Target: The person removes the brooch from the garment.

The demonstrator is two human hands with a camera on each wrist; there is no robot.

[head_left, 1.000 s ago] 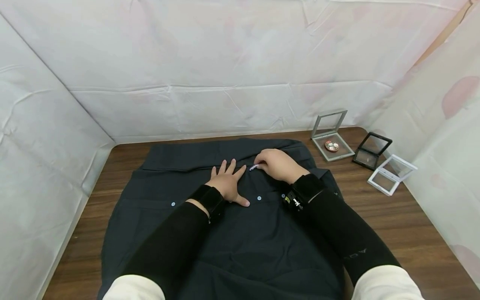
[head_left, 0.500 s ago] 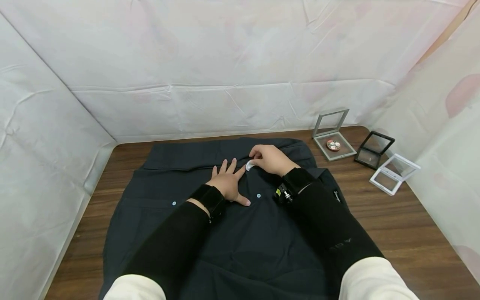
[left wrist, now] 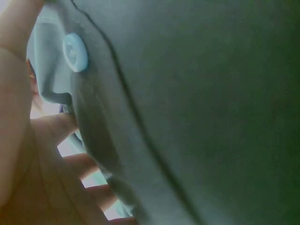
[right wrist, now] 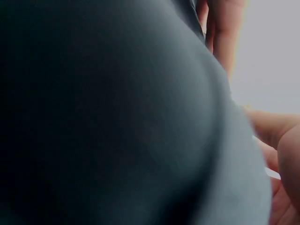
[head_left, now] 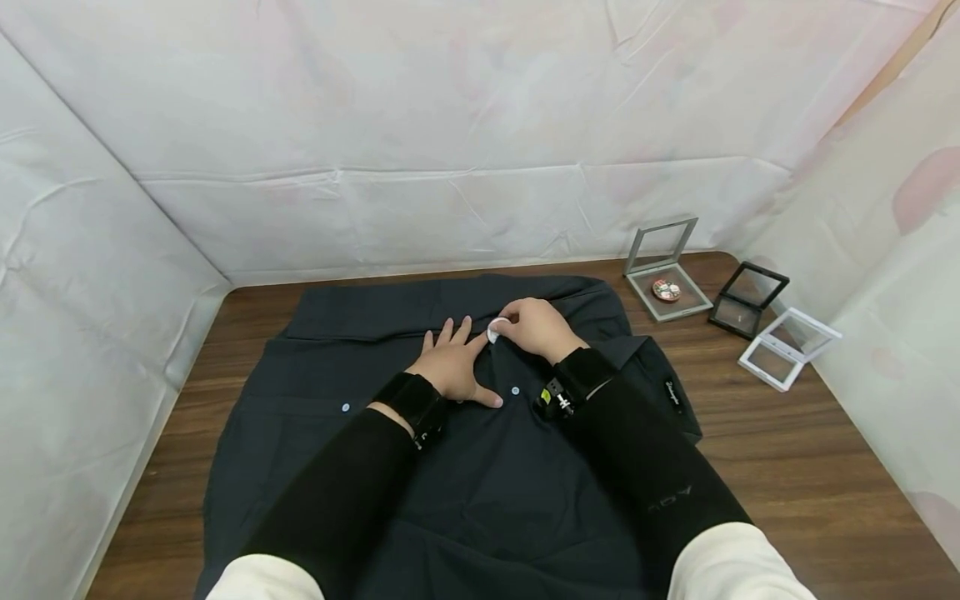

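A dark buttoned shirt (head_left: 330, 467) lies spread over the table, with small pale buttons such as one shirt button (head_left: 515, 390) near the middle. My left hand (head_left: 450, 371) rests on it with spread, straight fingers. In the left wrist view, a pale button (left wrist: 75, 52) shows large beside that hand. My right hand (head_left: 536, 325) pinches a small round white badge (head_left: 492, 331) between thumb and fingers, against the shirt and close to my left index fingertip. Cloth blocks most of the right wrist view, hiding the badge there.
At the right stand several open hinged display frames: a grey frame (head_left: 666, 283) with a round patterned badge (head_left: 666, 290) in it, a black frame (head_left: 748, 298) and a white frame (head_left: 787, 348). White cloth walls (head_left: 465, 208) enclose the wooden table (head_left: 765, 450).
My right hand has moved slightly left, and the badge, seen nearly edge-on before, now shows its white round side nearer my left index finger. My left hand stays almost still.
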